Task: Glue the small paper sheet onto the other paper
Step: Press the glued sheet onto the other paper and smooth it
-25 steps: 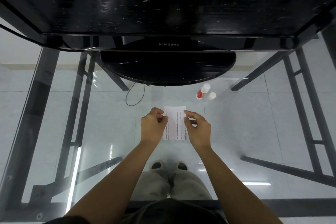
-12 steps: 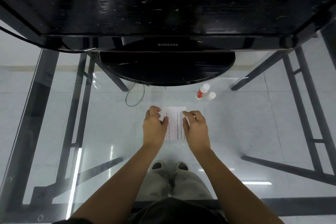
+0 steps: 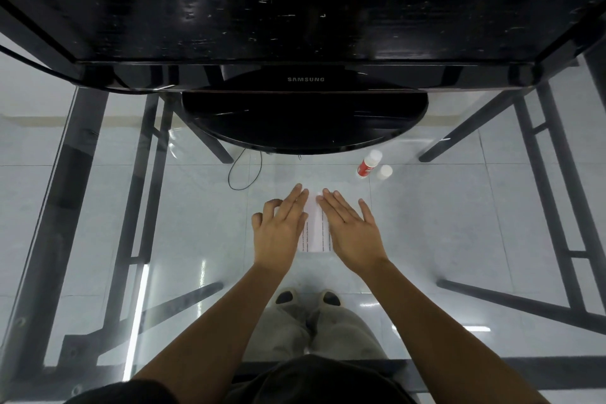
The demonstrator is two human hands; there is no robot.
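Note:
A white printed paper lies flat on the glass table in front of me. My left hand rests palm down on its left side with fingers stretched out. My right hand lies flat on its right side, fingers apart. Only a narrow strip of paper shows between the hands, so I cannot tell the small sheet from the other paper. A red and white glue stick lies uncapped beyond the right hand, with its white cap beside it.
A black Samsung monitor on a round base stands at the back of the table. A thin black cable loops near the base. Black table legs and the tiled floor show through the glass.
Both hands went from pinching the paper's top edge with curled fingers to lying flat, palms down, on the paper. The glue stick and cap have not moved.

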